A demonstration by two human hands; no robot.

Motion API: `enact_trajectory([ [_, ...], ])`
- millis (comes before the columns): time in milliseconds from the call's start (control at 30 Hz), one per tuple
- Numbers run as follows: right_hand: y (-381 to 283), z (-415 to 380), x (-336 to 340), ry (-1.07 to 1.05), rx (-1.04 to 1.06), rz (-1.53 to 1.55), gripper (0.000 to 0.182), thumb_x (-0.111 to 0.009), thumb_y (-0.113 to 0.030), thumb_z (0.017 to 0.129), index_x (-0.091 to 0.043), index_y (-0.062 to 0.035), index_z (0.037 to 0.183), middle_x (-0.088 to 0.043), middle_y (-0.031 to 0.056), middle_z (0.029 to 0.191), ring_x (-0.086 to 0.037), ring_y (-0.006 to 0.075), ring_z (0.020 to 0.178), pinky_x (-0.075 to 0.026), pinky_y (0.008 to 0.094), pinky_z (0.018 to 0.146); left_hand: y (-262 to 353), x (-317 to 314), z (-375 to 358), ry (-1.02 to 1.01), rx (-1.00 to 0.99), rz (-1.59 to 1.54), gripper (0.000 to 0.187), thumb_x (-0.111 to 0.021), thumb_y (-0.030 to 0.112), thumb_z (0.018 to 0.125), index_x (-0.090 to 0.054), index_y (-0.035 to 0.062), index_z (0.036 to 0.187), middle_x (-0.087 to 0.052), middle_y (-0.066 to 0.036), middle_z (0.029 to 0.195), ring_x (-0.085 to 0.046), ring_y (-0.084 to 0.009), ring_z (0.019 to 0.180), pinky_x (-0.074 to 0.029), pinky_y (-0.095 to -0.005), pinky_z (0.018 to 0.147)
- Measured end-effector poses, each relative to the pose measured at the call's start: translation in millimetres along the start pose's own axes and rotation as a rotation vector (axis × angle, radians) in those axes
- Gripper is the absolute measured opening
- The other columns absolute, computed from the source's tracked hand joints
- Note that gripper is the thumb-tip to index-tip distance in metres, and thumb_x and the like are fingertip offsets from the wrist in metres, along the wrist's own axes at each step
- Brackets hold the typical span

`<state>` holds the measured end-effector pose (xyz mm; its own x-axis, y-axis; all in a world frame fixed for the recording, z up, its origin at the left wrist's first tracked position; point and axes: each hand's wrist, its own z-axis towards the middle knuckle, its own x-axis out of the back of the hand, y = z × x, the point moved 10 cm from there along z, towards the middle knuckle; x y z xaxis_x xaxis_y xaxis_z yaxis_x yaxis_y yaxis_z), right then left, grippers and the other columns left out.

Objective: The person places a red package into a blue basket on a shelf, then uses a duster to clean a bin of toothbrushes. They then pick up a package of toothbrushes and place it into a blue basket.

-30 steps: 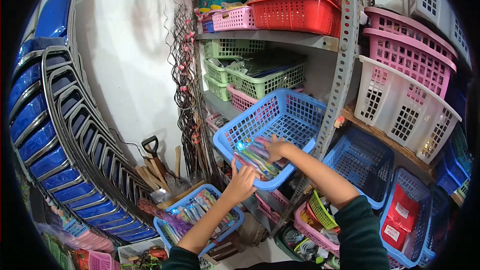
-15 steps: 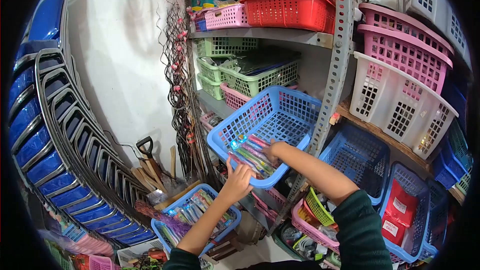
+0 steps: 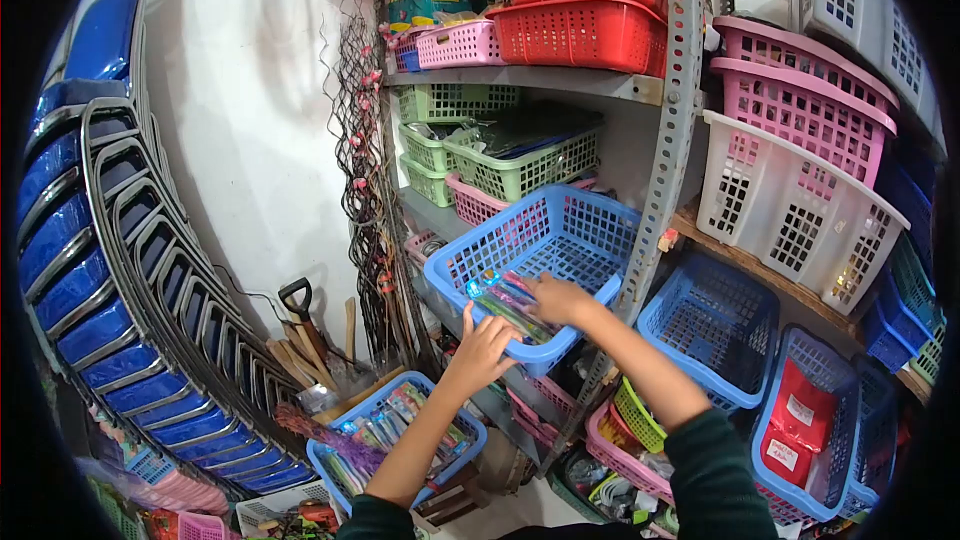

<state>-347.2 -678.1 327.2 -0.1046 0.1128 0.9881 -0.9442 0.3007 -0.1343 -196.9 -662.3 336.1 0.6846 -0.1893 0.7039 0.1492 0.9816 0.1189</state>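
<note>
A blue plastic basket (image 3: 590, 202) sits tilted in front of the shelves. A row of slim, colourful plastic packs (image 3: 500, 308) lies at its near left end; what is inside them is too small to tell. My left hand (image 3: 482, 352) is closed over the basket's near rim, thumb pointing up. My right hand (image 3: 562, 300) reaches into the basket, its fingers curled down onto the packs and partly hidden. Lower left, a second blue basket (image 3: 318, 452) holds many similar packs and a purple tinsel-like bundle (image 3: 350, 455).
Metal shelving (image 3: 560, 82) carries red baskets (image 3: 580, 35) and green baskets (image 3: 525, 162). A perforated upright post (image 3: 668, 140) stands close to my right arm. Stacked blue chairs (image 3: 110, 340) fill the left side. More blue baskets (image 3: 700, 330) are at right, below a white basket (image 3: 800, 200).
My right hand has shifted slightly left over the packs, covering more of them. My left hand stays at the rim. The basket sits slightly lower and farther right in view.
</note>
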Motion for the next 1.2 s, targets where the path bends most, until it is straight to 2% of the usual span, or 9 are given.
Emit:
enact_trajectory([
  [33, -26, -24, 25, 0.224, 0.119, 0.113, 0.041, -0.056, -0.031, 0.086, -0.053, -0.0052, 0.118, -0.056, 0.0236, 0.11, -0.059, 0.0397, 0.091, -0.047, 0.0453, 0.078, 0, 3, 4, 0.0, -0.006, -0.035, 0.036, -0.075, 0.016, 0.066, -0.054, 0.0105, 0.094, -0.052, -0.003, 0.093, -0.051, -0.0228, 0.099, -0.013, -0.0608, 0.107],
  [100, -61, -67, 44, 0.379, 0.158, 0.24, 0.031, -0.055, -0.031, 0.086, -0.057, -0.001, 0.093, -0.062, 0.0233, 0.084, -0.061, 0.0368, 0.083, -0.048, 0.0465, 0.073, -3, 9, 11, 0.035, -0.009, -0.032, 0.037, -0.076, 0.016, 0.064, -0.056, 0.0103, 0.093, -0.054, -0.004, 0.093, -0.052, -0.0235, 0.098, -0.017, -0.0571, 0.107],
  [133, -70, -82, 41, 0.352, 0.065, 0.282, 0.033, -0.055, -0.031, 0.087, -0.057, 0.0007, 0.094, -0.062, 0.0226, 0.085, -0.061, 0.0371, 0.082, -0.048, 0.0473, 0.071, -5, 13, 13, 0.063, -0.009, -0.029, 0.037, -0.077, 0.017, 0.062, -0.057, 0.01, 0.092, -0.055, -0.004, 0.092, -0.053, -0.0243, 0.096, -0.021, -0.0535, 0.108],
  [267, -98, -133, 52, 0.882, 0.242, 0.016, 0.025, -0.065, -0.024, 0.079, -0.062, -0.0074, 0.097, -0.057, 0.009, 0.077, -0.058, 0.0265, 0.07, -0.043, 0.0355, 0.07, -21, 24, 26, 0.156, 0.037, -0.084, 0.037, -0.079, 0.012, 0.053, -0.058, 0.0098, 0.083, -0.056, -0.005, 0.088, -0.055, -0.027, 0.093, -0.032, -0.0471, 0.102],
  [433, -77, -136, 53, 0.931, 0.319, -0.023, 0.021, -0.067, -0.019, 0.078, -0.064, -0.0058, 0.094, -0.051, 0.0053, 0.072, -0.054, 0.02, 0.067, -0.038, 0.0328, 0.065, -43, 16, 45, 0.14, 0.016, -0.05, 0.037, -0.077, 0.011, 0.053, -0.054, 0.0093, 0.082, -0.054, -0.006, 0.088, -0.053, -0.0278, 0.095, -0.032, -0.0463, 0.103],
  [767, -17, -118, 70, 1.026, 0.119, -0.02, 0.02, -0.067, -0.017, 0.078, -0.065, -0.0071, 0.096, -0.05, 0.008, 0.078, -0.053, 0.0254, 0.077, -0.041, 0.0382, 0.078, -59, -31, 98, 0.082, 0.001, -0.104, 0.035, -0.069, 0.01, 0.066, -0.053, 0.0078, 0.097, -0.051, -0.008, 0.101, -0.047, -0.0289, 0.111, -0.02, -0.0498, 0.112],
  [900, -4, -110, 69, 1.05, 0.031, -0.061, 0.018, -0.067, -0.017, 0.078, -0.065, -0.007, 0.094, -0.05, 0.0081, 0.078, -0.053, 0.0269, 0.078, -0.04, 0.0405, 0.082, -61, -43, 107, 0.044, 0.048, -0.09, 0.04, -0.07, 0.013, 0.072, -0.053, 0.0096, 0.108, -0.05, -0.009, 0.118, -0.038, -0.0308, 0.125, -0.017, -0.0514, 0.112],
  [1067, -15, -108, 62, 0.982, -0.042, -0.069, 0.031, -0.063, -0.008, 0.077, -0.059, -0.0052, 0.108, -0.055, 0.0142, 0.107, -0.053, 0.0318, 0.104, -0.033, 0.0515, 0.1, -44, -31, 85, 0.14, 0.09, -0.102, 0.043, -0.063, 0.021, 0.083, -0.051, 0.0078, 0.122, -0.045, -0.012, 0.132, -0.032, -0.0352, 0.13, -0.031, -0.0463, 0.105],
  [1200, -60, -115, 41, 0.987, 0.209, 0.106, 0.032, -0.061, -0.007, 0.076, -0.058, -0.0036, 0.108, -0.052, 0.0163, 0.115, -0.05, 0.0349, 0.11, -0.037, 0.05, 0.098, -18, -1, 34, 0.268, 0.172, -0.21, 0.035, -0.061, 0.007, 0.079, -0.054, 0.0032, 0.112, -0.055, -0.014, 0.115, -0.05, -0.0355, 0.111, -0.04, -0.0434, 0.094],
])
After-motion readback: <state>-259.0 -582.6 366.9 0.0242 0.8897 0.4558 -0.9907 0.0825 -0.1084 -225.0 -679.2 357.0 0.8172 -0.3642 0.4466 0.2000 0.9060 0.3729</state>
